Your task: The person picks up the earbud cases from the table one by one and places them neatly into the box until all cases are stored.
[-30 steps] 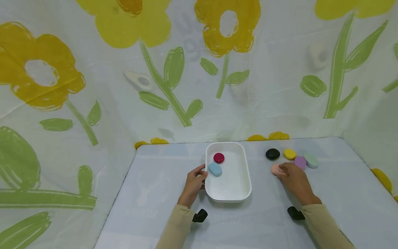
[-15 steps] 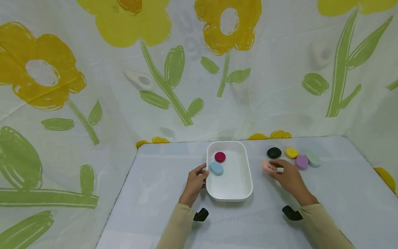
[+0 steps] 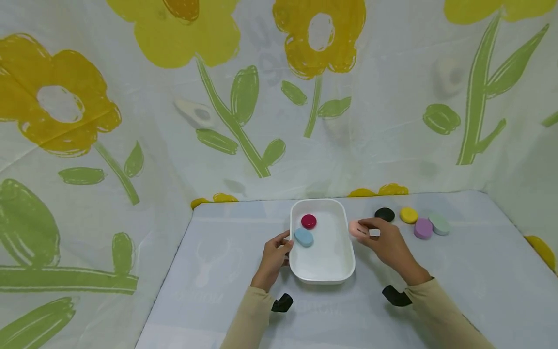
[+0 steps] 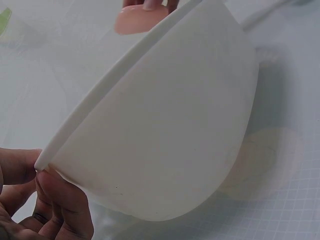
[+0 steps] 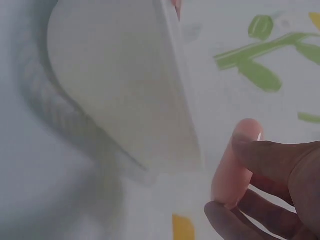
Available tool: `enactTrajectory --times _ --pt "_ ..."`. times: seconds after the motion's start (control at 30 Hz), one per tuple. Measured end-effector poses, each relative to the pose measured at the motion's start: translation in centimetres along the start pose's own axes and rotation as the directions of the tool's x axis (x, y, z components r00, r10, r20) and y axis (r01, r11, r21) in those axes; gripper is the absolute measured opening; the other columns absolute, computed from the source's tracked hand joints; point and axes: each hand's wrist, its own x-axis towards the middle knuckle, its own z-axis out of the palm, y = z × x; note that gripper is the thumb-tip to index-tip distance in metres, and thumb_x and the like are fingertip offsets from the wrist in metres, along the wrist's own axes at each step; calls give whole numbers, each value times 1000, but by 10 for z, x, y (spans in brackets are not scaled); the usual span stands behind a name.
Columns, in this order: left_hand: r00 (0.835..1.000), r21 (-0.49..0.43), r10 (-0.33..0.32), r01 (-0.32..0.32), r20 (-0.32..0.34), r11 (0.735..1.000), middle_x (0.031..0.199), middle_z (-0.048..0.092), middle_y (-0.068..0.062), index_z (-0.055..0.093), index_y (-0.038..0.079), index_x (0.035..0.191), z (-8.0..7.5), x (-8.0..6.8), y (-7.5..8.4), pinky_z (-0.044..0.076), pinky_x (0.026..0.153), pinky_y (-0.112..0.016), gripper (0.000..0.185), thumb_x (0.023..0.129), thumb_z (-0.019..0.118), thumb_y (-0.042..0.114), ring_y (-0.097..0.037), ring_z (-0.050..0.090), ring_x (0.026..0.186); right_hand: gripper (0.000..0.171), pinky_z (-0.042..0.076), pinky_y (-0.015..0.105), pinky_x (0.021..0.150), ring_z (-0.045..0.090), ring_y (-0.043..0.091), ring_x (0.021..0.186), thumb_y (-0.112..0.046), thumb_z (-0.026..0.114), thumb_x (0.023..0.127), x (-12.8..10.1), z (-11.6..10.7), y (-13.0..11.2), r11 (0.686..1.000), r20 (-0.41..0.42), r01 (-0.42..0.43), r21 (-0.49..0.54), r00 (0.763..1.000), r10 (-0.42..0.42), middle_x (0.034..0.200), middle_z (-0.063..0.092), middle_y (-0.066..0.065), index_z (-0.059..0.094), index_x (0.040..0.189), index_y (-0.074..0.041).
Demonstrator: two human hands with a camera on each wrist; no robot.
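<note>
My left hand (image 3: 271, 257) pinches the left rim of a white rounded rectangular tray (image 3: 326, 259); the left wrist view shows thumb and finger on the tray's lip. Inside the tray lie a red round piece (image 3: 308, 221) and a light blue oval piece (image 3: 303, 237). Held between the thumb and fingers of my right hand (image 3: 388, 245) is a smooth pink rounded piece (image 3: 357, 229) with a small dark mark. It is off the table, by the tray's right rim. In the right wrist view the pink piece (image 5: 232, 172) appears edge-on, thick and glossy.
On the table's right side lie a black piece (image 3: 384, 214), a yellow one (image 3: 409, 215), a purple one (image 3: 423, 228) and a pale green one (image 3: 439, 225). A flower-printed sheet (image 3: 370, 145) hangs behind the table (image 3: 226, 291).
My right hand has moved left with the pink piece, from near the other loose pieces to the tray's right rim. The left hand keeps its grip on the tray.
</note>
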Motion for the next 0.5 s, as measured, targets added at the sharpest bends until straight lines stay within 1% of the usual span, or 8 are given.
enactTrajectory --times 0.2,0.33,0.5 --pt "1000 -5 2 -2 1 1000 110 58 -8 55 1 152 0 0 -1 54 59 -25 46 109 62 14 -17 59 75 47 62 46 90 64 41 120 1 81 91 7 9 -16 1000 29 28 -8 999 -28 128 68 24 66 135 7" --pt "1000 -3 -2 2 4 1000 111 59 -8 56 2 152 0 0 0 54 59 -25 46 109 61 15 -17 59 76 48 62 44 89 65 40 119 -1 82 91 13 16 -25 999 59 48 7 997 -48 130 69 23 65 135 7" --pt "1000 5 1 -1 4 1000 112 59 -8 55 2 153 0 0 -1 55 60 -26 46 109 62 16 -17 61 76 46 63 45 89 66 38 113 -1 83 90 18 25 -37 997 101 80 22 992 -82 128 69 22 67 132 6"
